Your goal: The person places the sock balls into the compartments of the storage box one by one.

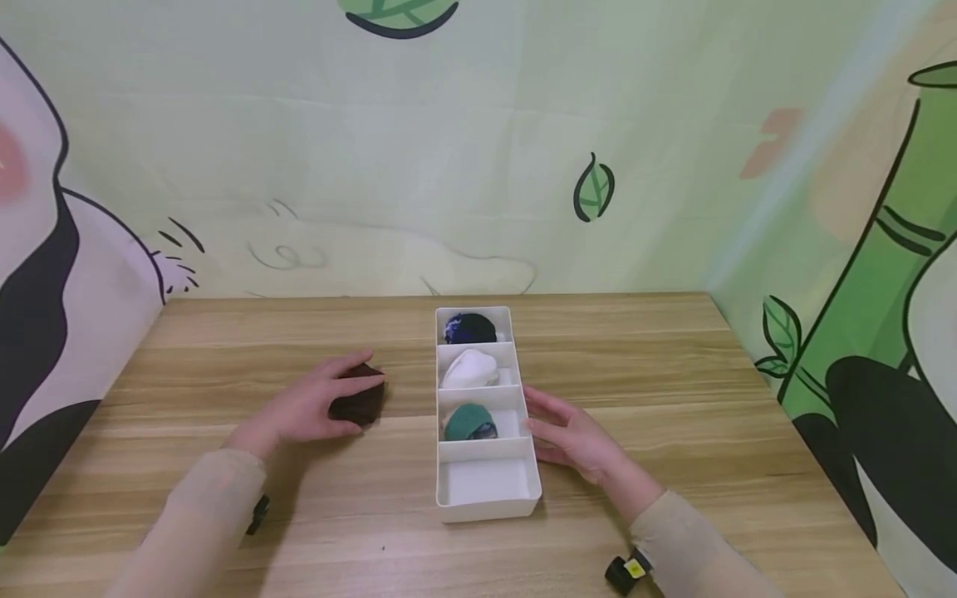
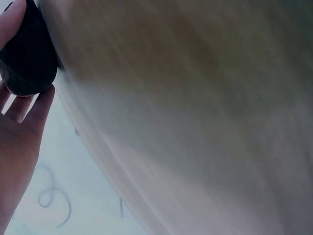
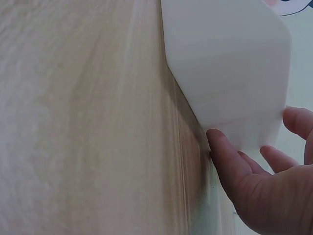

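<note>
My left hand [image 1: 314, 403] grips a dark brown rolled-up sock [image 1: 359, 400] left of the white divided box [image 1: 489, 509]. In the left wrist view the thumb and fingers lie on opposite sides of the dark sock [image 2: 29, 54]. The fingertips of my right hand [image 1: 579, 440] rest against the box's right side. A dark blue patterned sock bundle [image 1: 471, 329] lies in the farthest compartment, a white bundle [image 1: 471, 370] in the one before it, and a green one [image 1: 468, 422] in the third. The nearest compartment holds nothing.
The box stands on a wood-grain table [image 1: 635, 357], its long side running away from me. Behind the table hangs a pale green printed backdrop [image 1: 449, 166]. Small dark devices, one of them a wrist camera [image 1: 628, 571], sit at both sleeves.
</note>
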Demonstrator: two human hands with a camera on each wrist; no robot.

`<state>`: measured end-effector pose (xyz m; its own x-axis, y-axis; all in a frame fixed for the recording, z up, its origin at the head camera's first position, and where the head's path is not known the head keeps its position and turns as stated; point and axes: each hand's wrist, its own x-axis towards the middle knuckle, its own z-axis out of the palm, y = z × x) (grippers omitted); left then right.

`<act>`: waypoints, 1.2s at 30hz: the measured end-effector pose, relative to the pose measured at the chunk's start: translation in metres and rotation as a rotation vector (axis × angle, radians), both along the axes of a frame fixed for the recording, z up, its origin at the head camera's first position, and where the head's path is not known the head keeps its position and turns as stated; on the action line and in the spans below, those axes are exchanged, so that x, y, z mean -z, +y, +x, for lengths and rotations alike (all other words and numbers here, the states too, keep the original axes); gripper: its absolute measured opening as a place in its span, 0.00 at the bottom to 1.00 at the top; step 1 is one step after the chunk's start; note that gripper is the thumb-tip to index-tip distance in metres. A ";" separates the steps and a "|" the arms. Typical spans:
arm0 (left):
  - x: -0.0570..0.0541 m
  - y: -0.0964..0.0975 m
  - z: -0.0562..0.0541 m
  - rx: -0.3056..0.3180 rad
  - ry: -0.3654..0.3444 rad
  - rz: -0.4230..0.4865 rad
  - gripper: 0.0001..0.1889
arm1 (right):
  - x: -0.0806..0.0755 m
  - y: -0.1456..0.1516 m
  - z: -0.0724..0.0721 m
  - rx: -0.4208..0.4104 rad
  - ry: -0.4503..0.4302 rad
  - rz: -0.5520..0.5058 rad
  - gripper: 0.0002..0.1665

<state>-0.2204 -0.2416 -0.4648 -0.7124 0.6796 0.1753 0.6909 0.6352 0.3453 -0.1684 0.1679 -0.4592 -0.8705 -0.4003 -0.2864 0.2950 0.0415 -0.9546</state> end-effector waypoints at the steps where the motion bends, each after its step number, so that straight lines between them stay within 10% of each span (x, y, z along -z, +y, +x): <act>1: 0.000 0.000 0.000 -0.001 -0.003 0.002 0.38 | 0.000 0.000 0.000 0.002 -0.001 -0.002 0.36; 36: -0.005 0.015 0.010 -0.081 0.001 0.044 0.34 | 0.001 0.000 -0.001 0.004 -0.005 0.016 0.36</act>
<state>-0.2106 -0.2264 -0.4597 -0.7646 0.6114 0.2042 0.6381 0.6733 0.3734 -0.1697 0.1676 -0.4606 -0.8705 -0.3923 -0.2971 0.2998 0.0558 -0.9524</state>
